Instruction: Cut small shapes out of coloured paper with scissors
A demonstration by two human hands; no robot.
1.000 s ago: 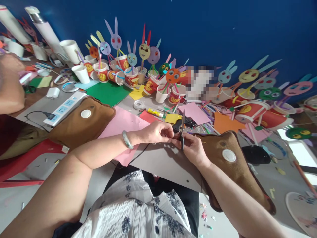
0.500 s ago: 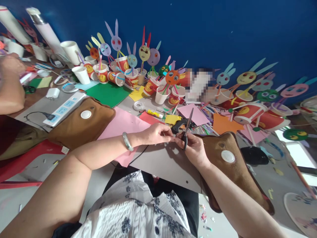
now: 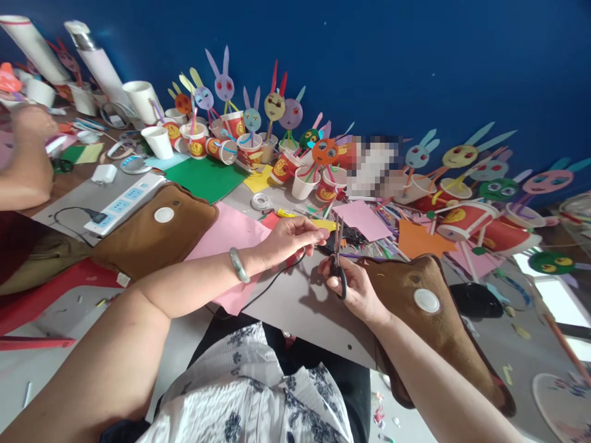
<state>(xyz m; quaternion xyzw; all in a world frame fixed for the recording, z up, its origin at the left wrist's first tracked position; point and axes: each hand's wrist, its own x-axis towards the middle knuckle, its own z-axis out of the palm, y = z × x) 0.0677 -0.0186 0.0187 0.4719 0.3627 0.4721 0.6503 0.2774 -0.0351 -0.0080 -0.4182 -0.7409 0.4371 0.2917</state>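
In my right hand (image 3: 353, 286) is a pair of black-handled scissors (image 3: 338, 240), gripped by the handles. Their blades point up and away from me, slightly apart. My left hand (image 3: 293, 240), with a pale bangle at the wrist, is held just left of the blades. Its thumb and fingers are pinched together; what is between them is too small to make out, though a pinkish edge shows at the tips. A black hot-glue gun (image 3: 351, 237) lies on the table behind the scissors, partly hidden.
Pink paper (image 3: 226, 246) and a brown cushion (image 3: 161, 231) lie left; another brown cushion (image 3: 410, 307) is under my right forearm. Paper cups with rabbit faces line the blue wall. Green card (image 3: 207, 175) and a power strip (image 3: 127, 203) lie farther back. Another person's arm (image 3: 28, 160) is at far left.
My hands have moved apart. The left has risen slightly, and the right has drawn down and left with the scissors, whose blades have turned more upright and parted.
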